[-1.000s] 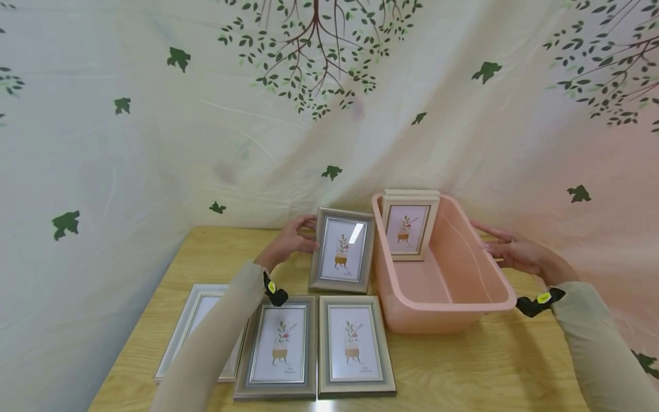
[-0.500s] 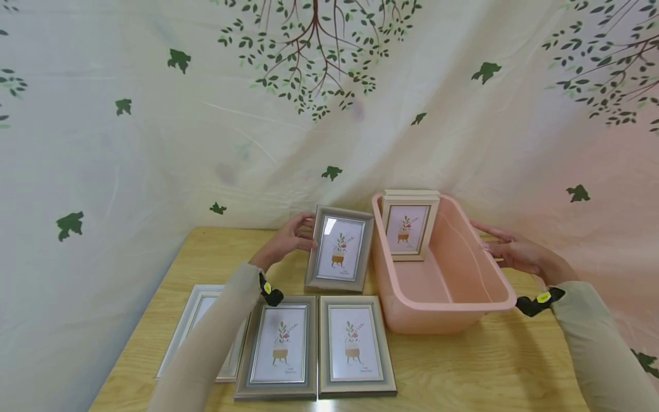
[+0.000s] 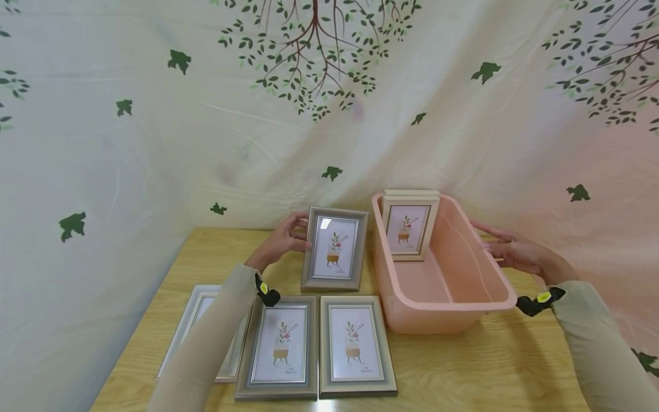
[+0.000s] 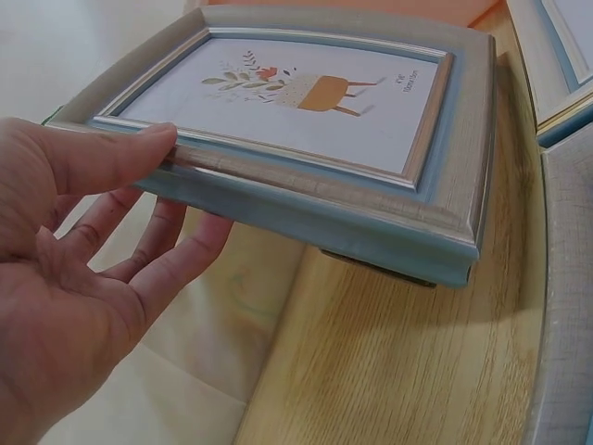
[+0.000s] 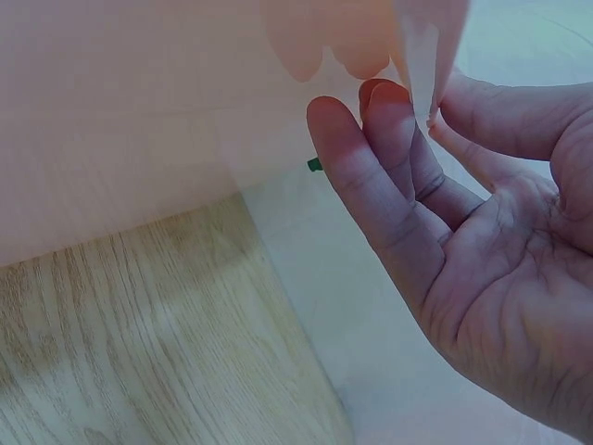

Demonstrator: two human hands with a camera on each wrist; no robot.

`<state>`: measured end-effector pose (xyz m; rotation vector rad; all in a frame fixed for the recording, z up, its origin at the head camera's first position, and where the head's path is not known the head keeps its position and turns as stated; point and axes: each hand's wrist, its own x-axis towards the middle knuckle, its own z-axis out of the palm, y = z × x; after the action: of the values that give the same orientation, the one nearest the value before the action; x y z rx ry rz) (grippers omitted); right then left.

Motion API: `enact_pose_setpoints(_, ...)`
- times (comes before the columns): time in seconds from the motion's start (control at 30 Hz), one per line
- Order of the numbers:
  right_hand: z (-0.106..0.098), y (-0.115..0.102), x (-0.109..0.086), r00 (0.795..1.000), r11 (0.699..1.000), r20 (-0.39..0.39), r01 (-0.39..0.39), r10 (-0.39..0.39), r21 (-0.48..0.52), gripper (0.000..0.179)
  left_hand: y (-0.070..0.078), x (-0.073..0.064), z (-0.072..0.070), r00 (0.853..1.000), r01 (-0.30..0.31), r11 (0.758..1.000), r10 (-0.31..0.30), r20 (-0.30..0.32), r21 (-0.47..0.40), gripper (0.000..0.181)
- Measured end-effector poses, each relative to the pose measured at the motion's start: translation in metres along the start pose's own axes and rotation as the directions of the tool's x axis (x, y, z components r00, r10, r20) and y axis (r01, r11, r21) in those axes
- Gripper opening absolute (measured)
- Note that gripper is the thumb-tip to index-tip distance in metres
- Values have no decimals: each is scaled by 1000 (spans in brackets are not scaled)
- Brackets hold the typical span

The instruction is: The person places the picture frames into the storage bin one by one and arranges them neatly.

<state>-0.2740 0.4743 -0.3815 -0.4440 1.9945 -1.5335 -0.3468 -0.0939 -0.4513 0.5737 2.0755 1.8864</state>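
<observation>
My left hand [image 3: 282, 242] pinches the left edge of a silver-grey picture frame [image 3: 334, 249], which stands tilted up left of the pink tub. In the left wrist view, the thumb lies on the front moulding of that picture frame [image 4: 306, 176], and the fingers reach beneath it. My right hand [image 3: 520, 253] grips the right rim of the tub [image 3: 448, 307]. Seen from the right wrist, this hand [image 5: 500, 241] has its thumb and fingers on either side of the rim. A cream picture frame [image 3: 407, 229] leans upright inside the tub, with another pale edge behind it.
A silver frame [image 3: 280, 343] and a champagne one [image 3: 352, 346] lie side by side in front. Left of them lies a white frame [image 3: 177, 332], partly hidden under my left sleeve. A patterned curtain [image 3: 257, 143] hangs behind the wooden table [image 3: 479, 372].
The picture frame in my left hand has shifted a little left, away from the tub, and its tilt has changed slightly. My right hand and the tub stay in place.
</observation>
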Motion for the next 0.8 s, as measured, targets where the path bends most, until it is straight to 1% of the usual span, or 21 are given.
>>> enact_pose_setpoints(0.17,1,0,0,1000,1000,-23,-20,20,-24,69,0,1,0,1000,-27,1000,27,-17,-1,76)
enact_pose_setpoints(0.4,1,0,0,999,999,-43,-25,23,-39,69,4,-2,-1,999,-51,999,51,-17,-17,78)
enact_pose_setpoints(0.6,0,0,1,999,998,-48,-17,14,-54,68,16,-7,-5,994,-96,995,94,-60,-34,77)
enact_pose_setpoints(0.7,0,0,0,1000,999,-28,3,-4,-41,68,25,-10,-8,990,-118,992,115,-80,-36,78)
enact_pose_setpoints(0.8,0,1,0,1000,1000,-10,20,-20,-15,69,33,-13,-11,985,-146,989,144,-90,-19,77)
